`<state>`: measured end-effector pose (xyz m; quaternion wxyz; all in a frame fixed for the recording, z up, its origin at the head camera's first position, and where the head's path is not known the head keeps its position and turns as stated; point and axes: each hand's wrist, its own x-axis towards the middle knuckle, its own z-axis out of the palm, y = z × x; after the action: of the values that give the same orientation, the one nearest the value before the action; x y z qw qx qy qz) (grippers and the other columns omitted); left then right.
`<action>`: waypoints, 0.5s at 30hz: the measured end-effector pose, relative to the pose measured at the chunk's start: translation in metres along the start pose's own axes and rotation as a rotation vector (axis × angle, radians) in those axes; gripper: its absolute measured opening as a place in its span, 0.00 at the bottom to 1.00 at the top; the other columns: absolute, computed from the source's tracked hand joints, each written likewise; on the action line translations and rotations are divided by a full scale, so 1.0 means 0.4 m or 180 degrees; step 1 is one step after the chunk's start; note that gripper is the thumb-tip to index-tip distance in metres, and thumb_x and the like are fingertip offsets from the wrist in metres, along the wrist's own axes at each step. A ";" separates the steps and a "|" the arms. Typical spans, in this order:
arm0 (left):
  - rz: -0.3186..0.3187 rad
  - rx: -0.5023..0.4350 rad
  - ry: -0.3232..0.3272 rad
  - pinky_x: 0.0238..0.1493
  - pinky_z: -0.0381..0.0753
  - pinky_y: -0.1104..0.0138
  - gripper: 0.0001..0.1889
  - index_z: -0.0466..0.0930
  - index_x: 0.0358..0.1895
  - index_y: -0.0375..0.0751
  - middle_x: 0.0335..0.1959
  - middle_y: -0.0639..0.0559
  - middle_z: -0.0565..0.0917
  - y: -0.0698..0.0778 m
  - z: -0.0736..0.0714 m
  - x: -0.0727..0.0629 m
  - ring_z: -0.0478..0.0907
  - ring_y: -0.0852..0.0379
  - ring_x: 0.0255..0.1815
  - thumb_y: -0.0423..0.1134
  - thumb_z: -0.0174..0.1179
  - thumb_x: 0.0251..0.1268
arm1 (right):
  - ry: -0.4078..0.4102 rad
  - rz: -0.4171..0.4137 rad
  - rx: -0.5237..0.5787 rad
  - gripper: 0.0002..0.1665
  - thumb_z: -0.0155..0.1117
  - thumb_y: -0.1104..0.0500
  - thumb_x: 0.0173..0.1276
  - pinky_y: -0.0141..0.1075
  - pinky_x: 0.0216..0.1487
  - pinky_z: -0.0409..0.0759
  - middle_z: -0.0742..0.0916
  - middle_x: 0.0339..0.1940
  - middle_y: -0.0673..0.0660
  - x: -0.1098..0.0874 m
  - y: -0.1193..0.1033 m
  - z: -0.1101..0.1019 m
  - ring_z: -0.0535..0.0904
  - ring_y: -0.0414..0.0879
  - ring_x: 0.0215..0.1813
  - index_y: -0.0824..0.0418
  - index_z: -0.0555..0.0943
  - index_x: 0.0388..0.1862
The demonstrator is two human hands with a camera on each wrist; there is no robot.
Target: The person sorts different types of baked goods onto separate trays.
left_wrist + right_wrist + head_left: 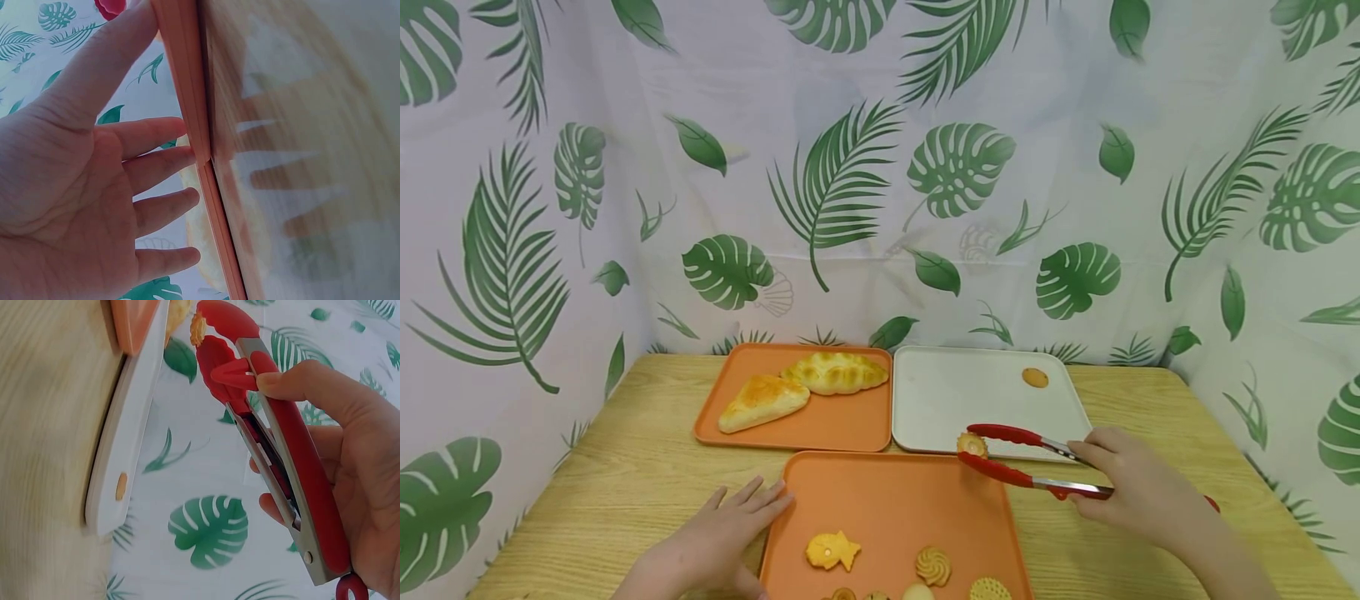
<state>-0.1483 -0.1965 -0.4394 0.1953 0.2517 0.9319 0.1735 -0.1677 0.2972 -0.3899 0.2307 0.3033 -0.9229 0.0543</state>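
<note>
My right hand (1138, 492) grips a pair of red-tipped metal tongs (1011, 477). Between the tong tips is a round cookie with a scalloped edge (972, 444), held where the front orange tray and the white tray meet in the head view. The right wrist view shows the thumb and fingers around the tongs (299, 469), with the cookie (198, 329) edge-on at their tips. My left hand (718, 533) has its fingers spread at the left edge of the front orange tray (880, 492). In the left wrist view, that hand (94, 187) has its fingertips right at the tray's rim (187, 81).
On the front tray lie a fish-shaped cookie (832, 551), a swirl cookie (933, 567) and several others near the lower edge. The white tray (955, 392) behind holds an oval cookie (1035, 377). Beside it, another orange tray (842, 429) bears a triangular pastry (763, 402) and a braided bread (835, 372).
</note>
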 end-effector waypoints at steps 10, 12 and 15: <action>0.0004 0.0022 0.0009 0.68 0.48 0.29 0.57 0.56 0.77 0.47 0.78 0.44 0.57 0.000 -0.001 -0.001 0.47 0.37 0.80 0.61 0.73 0.41 | 0.0012 0.0339 -0.0126 0.29 0.83 0.55 0.33 0.44 0.37 0.79 0.82 0.34 0.49 -0.033 0.091 0.000 0.76 0.47 0.37 0.64 0.86 0.38; 0.0011 0.0039 0.0018 0.68 0.49 0.29 0.57 0.56 0.77 0.47 0.78 0.44 0.58 0.000 -0.001 0.000 0.48 0.36 0.79 0.61 0.73 0.41 | -0.0022 0.0412 -0.0156 0.30 0.83 0.55 0.34 0.45 0.38 0.79 0.82 0.34 0.52 -0.038 0.104 0.000 0.76 0.49 0.37 0.66 0.86 0.39; 0.0009 0.0059 0.0013 0.68 0.49 0.29 0.57 0.56 0.77 0.47 0.78 0.44 0.58 0.000 -0.001 0.000 0.48 0.36 0.79 0.61 0.73 0.41 | -0.0105 0.0541 -0.0180 0.30 0.82 0.55 0.36 0.47 0.37 0.78 0.82 0.34 0.54 -0.045 0.121 0.003 0.76 0.51 0.37 0.69 0.85 0.39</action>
<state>-0.1485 -0.1966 -0.4390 0.1908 0.2544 0.9335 0.1657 -0.1840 0.3458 -0.3974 0.2185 0.2181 -0.9502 0.0427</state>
